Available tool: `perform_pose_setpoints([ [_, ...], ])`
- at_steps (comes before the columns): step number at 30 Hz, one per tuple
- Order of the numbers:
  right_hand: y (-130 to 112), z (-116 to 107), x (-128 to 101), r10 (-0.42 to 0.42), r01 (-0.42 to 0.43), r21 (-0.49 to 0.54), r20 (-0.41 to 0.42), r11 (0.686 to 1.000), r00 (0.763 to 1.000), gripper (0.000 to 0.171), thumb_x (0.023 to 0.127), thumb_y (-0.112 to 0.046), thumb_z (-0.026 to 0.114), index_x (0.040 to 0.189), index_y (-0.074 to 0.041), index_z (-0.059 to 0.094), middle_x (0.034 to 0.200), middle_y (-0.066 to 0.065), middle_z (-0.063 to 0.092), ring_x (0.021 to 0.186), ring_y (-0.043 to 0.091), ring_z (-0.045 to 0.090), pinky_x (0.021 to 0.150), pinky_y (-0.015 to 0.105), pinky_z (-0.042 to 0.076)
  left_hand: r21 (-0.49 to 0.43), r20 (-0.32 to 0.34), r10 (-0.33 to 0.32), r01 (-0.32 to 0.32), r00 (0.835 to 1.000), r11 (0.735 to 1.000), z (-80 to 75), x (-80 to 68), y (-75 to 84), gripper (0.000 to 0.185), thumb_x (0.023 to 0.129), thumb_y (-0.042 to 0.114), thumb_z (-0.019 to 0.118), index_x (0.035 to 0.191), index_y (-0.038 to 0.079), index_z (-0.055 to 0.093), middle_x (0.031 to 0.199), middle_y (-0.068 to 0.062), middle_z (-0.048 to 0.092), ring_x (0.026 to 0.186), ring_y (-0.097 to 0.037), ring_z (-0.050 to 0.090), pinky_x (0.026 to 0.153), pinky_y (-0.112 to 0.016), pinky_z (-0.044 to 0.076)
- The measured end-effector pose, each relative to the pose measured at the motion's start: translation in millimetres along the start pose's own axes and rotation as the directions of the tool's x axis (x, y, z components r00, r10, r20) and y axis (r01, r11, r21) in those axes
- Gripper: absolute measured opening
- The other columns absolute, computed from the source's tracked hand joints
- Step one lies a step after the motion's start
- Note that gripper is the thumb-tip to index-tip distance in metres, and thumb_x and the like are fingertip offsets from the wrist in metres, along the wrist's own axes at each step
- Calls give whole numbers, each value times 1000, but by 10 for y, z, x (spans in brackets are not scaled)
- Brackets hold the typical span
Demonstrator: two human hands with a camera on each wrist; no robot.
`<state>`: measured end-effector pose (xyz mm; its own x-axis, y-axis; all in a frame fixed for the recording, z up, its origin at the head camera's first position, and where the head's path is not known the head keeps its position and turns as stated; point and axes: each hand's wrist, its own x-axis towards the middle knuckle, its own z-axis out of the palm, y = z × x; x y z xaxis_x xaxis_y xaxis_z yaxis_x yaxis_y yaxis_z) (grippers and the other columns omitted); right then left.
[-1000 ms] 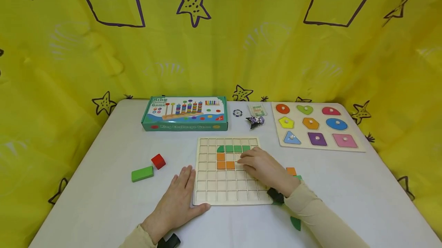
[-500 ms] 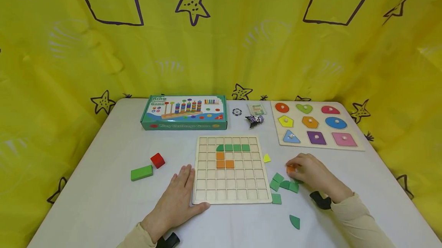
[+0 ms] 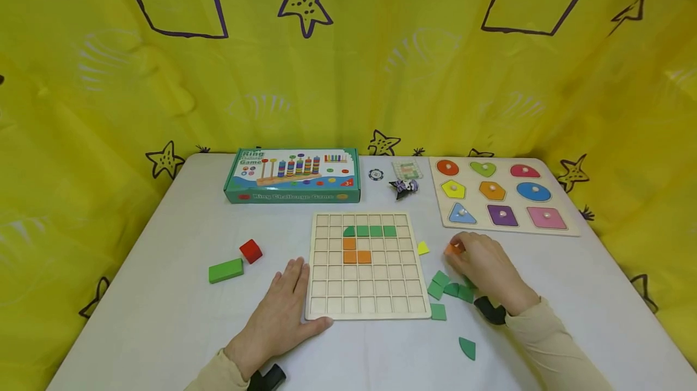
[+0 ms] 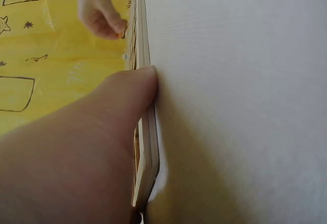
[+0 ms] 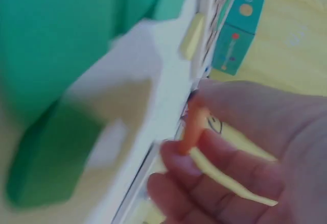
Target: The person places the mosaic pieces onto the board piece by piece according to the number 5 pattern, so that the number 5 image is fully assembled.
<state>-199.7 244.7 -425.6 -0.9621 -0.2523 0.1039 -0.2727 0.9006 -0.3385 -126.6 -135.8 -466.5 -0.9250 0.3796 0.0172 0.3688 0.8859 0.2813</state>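
Observation:
A wooden grid board (image 3: 367,289) lies mid-table. Several green tiles (image 3: 376,231) form a row in it, the leftmost with a rounded corner; below them several orange tiles (image 3: 350,250) make an L. My left hand (image 3: 274,312) lies spread along the board's left side, its thumb (image 4: 145,83) touching the near edge. Right of the board, my right hand (image 3: 487,267) pinches an orange tile (image 5: 194,127) between thumb and fingers, raised off the table. Loose green tiles (image 3: 440,278) lie near that hand, partly covered by it. A yellow tile (image 3: 423,248) sits beside the board.
A Ring Challenge Game box (image 3: 291,180), a poker chip (image 3: 376,175), a small figurine (image 3: 403,188) and a pattern card (image 3: 406,169) are at the back. A knobbed shape puzzle (image 3: 474,197) occupies the back right. Red (image 3: 251,251) and green (image 3: 225,270) blocks lie left.
My right hand has moved from over the board to the loose tiles on the right, picked up an orange tile and raised it slightly. The left hand has kept its place.

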Motion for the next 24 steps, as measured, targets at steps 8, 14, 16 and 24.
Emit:
perform_pose_setpoints([
  [8,-401,168,240,-114,109,124,30,986,993,31,89,-21,74,111,1,69,97,6,65,88,24,57,82,43,51,7,-2,-4,4,1000,1000,5,8,2,104,83,67,61,147,-10,32,154,-24,27,142,-39,22,111,-55,24],
  [14,-681,354,395,-311,306,79,71,949,948,26,90,-21,73,106,-1,72,96,4,61,90,22,54,81,38,50,2,-4,-6,6,1000,1000,16,11,3,104,83,67,62,147,-9,33,154,-23,27,142,-38,23,111,-55,24],
  [16,-742,389,427,-346,341,75,84,937,934,24,90,-20,73,106,-2,72,95,3,59,90,20,54,80,36,50,4,-2,-5,5,1000,1000,13,13,3,104,83,67,61,147,-9,33,154,-23,27,142,-38,23,111,-55,24],
  [24,-861,442,474,-310,298,108,124,948,942,13,87,-17,76,89,-7,67,85,-3,58,84,17,51,76,34,49,-1,-2,-4,4,1000,1000,-2,5,2,104,83,67,61,146,-10,33,154,-25,27,142,-40,23,111,-55,24],
])
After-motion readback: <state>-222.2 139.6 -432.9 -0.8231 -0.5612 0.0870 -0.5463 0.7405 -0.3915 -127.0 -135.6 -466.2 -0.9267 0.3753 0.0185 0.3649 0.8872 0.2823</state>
